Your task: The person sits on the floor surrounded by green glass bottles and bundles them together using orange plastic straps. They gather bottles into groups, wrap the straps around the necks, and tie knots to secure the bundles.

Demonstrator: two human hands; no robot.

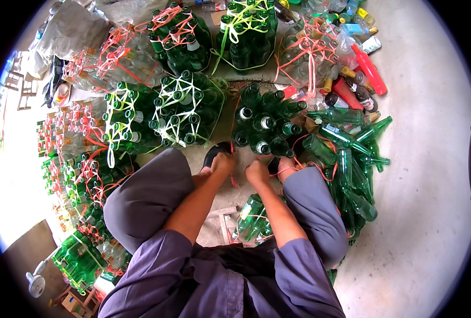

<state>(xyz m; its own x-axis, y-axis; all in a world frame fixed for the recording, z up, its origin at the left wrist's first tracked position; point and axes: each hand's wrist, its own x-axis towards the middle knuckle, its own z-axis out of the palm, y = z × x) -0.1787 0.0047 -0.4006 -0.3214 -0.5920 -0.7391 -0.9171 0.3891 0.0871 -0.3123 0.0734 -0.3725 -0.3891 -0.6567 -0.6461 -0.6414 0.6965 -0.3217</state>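
My left hand (223,162) is closed on a red plastic twine (232,135) that runs up along the left side of a group of upright green glass bottles (259,119). Nearer those bottles, my right hand (257,171) is closed at their lower edge, on the same kind of twine, which trails right past my foot. The bottles stand close together with their necks up, some with pale neck labels. My fingertips are hidden beneath both fists.
Bundles of green bottles (185,107) tied with pale twine stand left. Loose green bottles (344,167) lie heaped right, near a red bottle (368,69). Clear bottles tied in red twine (309,59) stand ahead. A wooden stool (222,214) and more green bottles (251,212) are below my arms.
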